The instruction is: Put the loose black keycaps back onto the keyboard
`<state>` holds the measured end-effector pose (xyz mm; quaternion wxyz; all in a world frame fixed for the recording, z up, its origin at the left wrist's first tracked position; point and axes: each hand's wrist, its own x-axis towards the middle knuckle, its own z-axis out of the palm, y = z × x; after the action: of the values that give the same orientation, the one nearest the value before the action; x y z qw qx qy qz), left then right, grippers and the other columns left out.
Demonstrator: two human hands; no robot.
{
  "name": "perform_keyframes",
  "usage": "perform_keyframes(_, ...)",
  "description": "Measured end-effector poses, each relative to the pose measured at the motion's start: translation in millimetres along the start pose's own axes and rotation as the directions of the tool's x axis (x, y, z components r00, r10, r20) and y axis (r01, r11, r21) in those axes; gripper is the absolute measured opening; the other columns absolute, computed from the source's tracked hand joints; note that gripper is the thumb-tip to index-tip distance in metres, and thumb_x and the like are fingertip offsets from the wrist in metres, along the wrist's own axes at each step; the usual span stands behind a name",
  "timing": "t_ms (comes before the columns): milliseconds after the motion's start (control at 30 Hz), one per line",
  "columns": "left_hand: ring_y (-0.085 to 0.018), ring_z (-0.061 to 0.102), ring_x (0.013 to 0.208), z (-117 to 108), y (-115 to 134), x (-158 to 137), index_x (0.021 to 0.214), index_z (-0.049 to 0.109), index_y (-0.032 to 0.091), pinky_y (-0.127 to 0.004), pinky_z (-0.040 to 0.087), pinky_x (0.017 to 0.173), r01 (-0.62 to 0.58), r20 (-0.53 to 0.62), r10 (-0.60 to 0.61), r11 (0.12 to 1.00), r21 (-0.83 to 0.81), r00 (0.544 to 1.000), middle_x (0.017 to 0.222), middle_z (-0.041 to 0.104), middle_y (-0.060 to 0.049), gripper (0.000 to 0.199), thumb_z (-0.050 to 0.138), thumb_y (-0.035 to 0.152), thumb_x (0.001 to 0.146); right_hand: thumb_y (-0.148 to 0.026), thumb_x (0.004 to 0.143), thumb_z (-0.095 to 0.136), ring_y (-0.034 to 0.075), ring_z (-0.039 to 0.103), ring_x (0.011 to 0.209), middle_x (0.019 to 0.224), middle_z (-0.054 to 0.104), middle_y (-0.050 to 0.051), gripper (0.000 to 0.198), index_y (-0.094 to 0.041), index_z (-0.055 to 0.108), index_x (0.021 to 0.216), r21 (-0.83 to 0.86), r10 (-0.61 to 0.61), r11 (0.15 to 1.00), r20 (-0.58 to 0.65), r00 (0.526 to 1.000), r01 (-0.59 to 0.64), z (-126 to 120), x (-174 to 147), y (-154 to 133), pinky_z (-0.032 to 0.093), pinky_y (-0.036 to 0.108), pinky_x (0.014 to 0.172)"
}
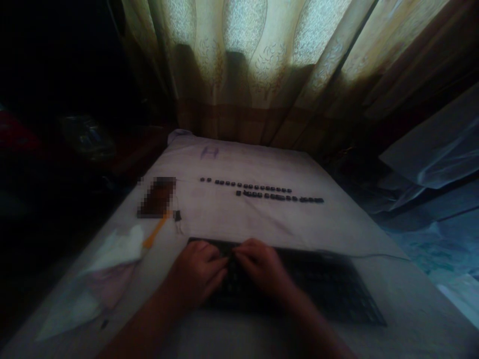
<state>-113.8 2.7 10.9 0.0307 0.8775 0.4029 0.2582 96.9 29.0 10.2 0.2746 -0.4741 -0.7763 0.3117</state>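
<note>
A black keyboard (329,289) lies across the near part of a table covered with a pale cloth. Over its left part, my left hand (200,269) and my right hand (264,267) almost meet at the fingertips. Both have their fingers bent and drawn together. Whatever sits between those fingertips is too dark and blurred to make out. Beyond the keyboard, small black keycaps form two rows: a back row (256,187) and a front row (280,198), where some touch one another.
On the left are an orange strip-like tool (156,232), a pixelated brown object (159,197), a small black item with thin strands (177,216), a crumpled whitish sheet (119,247) and a tiny dark piece (105,324). A cable (374,256) runs right. Curtains (243,75) hang behind.
</note>
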Motion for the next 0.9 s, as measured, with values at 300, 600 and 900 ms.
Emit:
perform_keyframes(300, -0.022, 0.056, 0.08, -1, 0, 0, 0.101, 0.072, 0.02, -0.037, 0.047, 0.071, -0.025, -0.034, 0.025, 1.0, 0.01, 0.999, 0.085, 0.064, -0.005, 0.019, 0.059, 0.019, 0.087, -0.02, 0.089, 0.056, 0.017, 0.067, 0.08, 0.085, 0.071, 0.005, 0.019, -0.02, 0.075, 0.091, 0.086, -0.068, 0.993, -0.129, 0.989, 0.08, -14, 0, 13, 0.053, 0.029, 0.075)
perform_keyframes(600, -0.021, 0.059, 0.079, 1, -12, -4, 0.1, 0.073, 0.021, -0.037, 0.048, 0.073, -0.012, -0.142, 0.013, 1.0, 0.006, 0.99, 0.086, 0.066, -0.006, 0.023, 0.052, 0.023, 0.092, -0.029, 0.091, 0.052, 0.024, 0.066, 0.094, 0.1, 0.073, 0.01, 0.026, -0.019, 0.076, 0.095, -0.345, 0.348, 0.861, -0.136, 0.928, -0.373, -76, -10, 68, 0.047, 0.034, 0.085)
perform_keyframes(900, -0.021, 0.067, 0.091, 7, -50, -16, 0.102, 0.073, 0.025, -0.036, 0.056, 0.083, 0.233, -0.257, -0.237, 0.971, -0.045, 0.937, 0.097, 0.072, -0.006, 0.031, 0.047, 0.04, 0.094, -0.031, 0.092, 0.05, 0.02, 0.065, 0.075, 0.08, 0.074, 0.009, 0.033, -0.018, 0.075, 0.076, -0.393, 0.421, 0.824, -0.058, 0.905, -0.408, -90, -17, 72, 0.041, 0.028, 0.068)
